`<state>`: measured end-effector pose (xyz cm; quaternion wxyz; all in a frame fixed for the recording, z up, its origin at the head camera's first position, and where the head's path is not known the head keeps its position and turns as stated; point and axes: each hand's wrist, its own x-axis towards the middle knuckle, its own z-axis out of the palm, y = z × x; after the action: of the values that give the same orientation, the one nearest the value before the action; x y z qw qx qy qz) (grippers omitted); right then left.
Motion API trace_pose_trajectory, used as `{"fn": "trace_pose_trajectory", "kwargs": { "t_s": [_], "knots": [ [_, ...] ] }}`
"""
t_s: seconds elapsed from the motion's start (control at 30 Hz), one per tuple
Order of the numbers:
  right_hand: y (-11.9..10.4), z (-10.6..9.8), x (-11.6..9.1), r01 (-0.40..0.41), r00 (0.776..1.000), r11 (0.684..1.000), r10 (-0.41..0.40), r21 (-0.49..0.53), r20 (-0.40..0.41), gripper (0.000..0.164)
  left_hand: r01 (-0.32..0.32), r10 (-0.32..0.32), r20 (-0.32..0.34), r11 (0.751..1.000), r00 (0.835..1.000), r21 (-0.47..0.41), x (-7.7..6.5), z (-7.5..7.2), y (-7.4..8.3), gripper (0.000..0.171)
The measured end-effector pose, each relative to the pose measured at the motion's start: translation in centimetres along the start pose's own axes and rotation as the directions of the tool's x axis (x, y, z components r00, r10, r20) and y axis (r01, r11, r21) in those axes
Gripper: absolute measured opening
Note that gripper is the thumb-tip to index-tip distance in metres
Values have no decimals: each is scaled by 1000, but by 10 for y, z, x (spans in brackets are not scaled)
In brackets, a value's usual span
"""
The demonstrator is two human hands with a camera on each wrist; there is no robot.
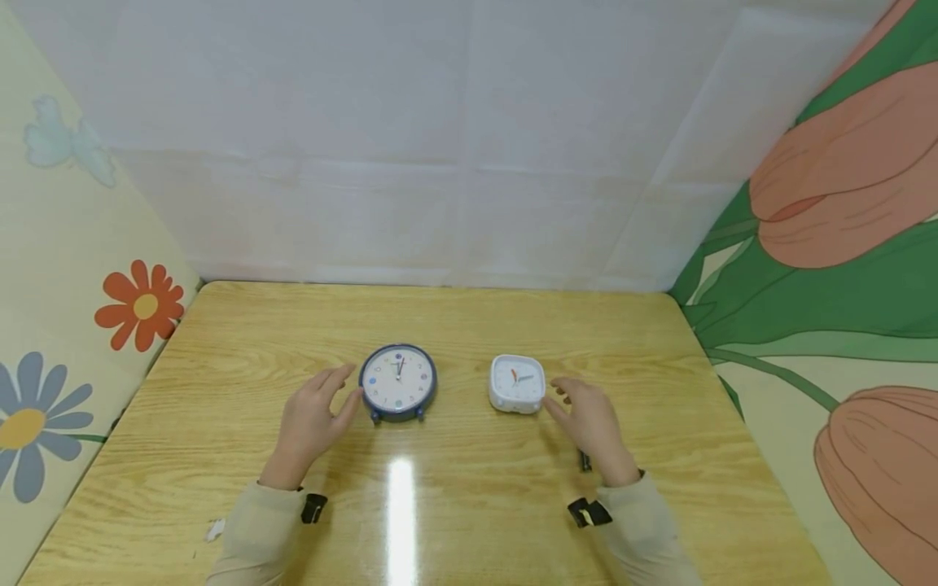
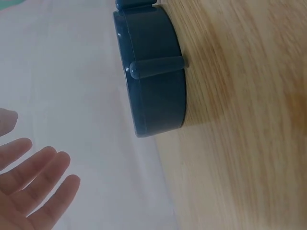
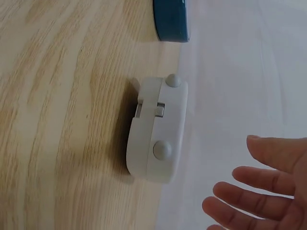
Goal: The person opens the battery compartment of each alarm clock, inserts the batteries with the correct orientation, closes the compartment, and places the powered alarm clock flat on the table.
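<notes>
A round clock (image 1: 398, 381) with a dark blue rim and two small feet lies face up on the wooden table. Just left of it is my left hand (image 1: 313, 413), fingers loosely spread; in the left wrist view a gap shows between the hand (image 2: 36, 182) and the clock's blue side (image 2: 160, 100). To the right lies a smaller white clock (image 1: 517, 383) with rounded corners and an orange hand. Beside its right edge is my right hand (image 1: 592, 423). The right wrist view shows that hand (image 3: 264, 191) apart from the white clock (image 3: 156, 132), holding nothing.
The wooden table (image 1: 469, 505) runs back to a white cloth wall (image 1: 440, 163). Flower-printed panels stand left (image 1: 44, 309) and right (image 1: 828, 325). A small black item (image 1: 585, 461) lies by the right wrist, and a white scrap (image 1: 216, 530) near the left sleeve.
</notes>
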<state>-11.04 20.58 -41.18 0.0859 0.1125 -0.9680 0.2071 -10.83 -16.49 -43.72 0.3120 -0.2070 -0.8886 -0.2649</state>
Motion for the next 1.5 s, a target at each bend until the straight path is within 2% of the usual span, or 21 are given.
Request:
{"fn": "trace_pose_trajectory", "kwargs": {
  "t_s": [0.17,0.37,0.53,0.67,0.77,1.13,1.5],
  "knots": [
    [-3,4,2,13,1000,1000,-12,25,-16,23,-23,23,-35,1000,999,-2,-1,1,-1,33],
    [-6,9,5,33,999,998,-32,50,-27,19,-8,7,-44,1000,999,-14,-3,2,-3,27],
    [-14,11,8,41,999,995,-37,87,-39,16,57,-59,-29,996,998,-62,-4,2,-4,22],
    [-19,14,9,40,998,993,-35,107,-53,14,146,-148,-1,980,989,-132,-3,2,-2,19],
    [-23,17,10,44,997,992,-37,120,-61,12,191,-191,14,968,981,-163,-3,1,-1,18],
    [-38,28,17,37,999,986,-33,163,-29,12,216,-215,20,963,976,-163,-6,3,-8,16],
    [-48,34,21,70,997,981,-64,181,-36,11,281,-271,78,942,959,-182,-10,6,-15,17]
  ]
}}
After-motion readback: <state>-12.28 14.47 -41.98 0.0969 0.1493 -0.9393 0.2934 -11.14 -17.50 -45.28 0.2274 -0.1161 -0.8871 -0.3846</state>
